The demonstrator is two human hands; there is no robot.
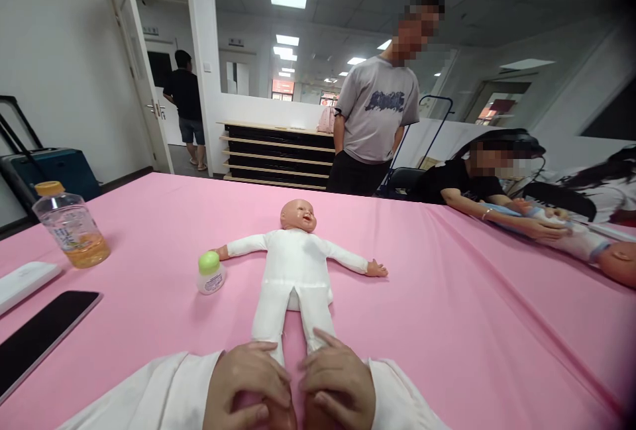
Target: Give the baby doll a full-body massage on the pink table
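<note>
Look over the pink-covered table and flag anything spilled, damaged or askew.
No spill or damage shows. The bottle looks tilted, probably just lens slant, since the door leans too. The pink cloth is creased on the right. The doll lies face up.

- Left arm (154,393) and right arm (402,400) reach forward, low, in white sleeves down to the wrists.
- Left hand (243,380): back upward, fingers bent inward, thumb lower down, apart from them.
- Right hand (345,377): nearly mirrors it, fingers curled inward, the foremost finger straighter.
- Both hands sit close together, fingertips just apart.
</note>
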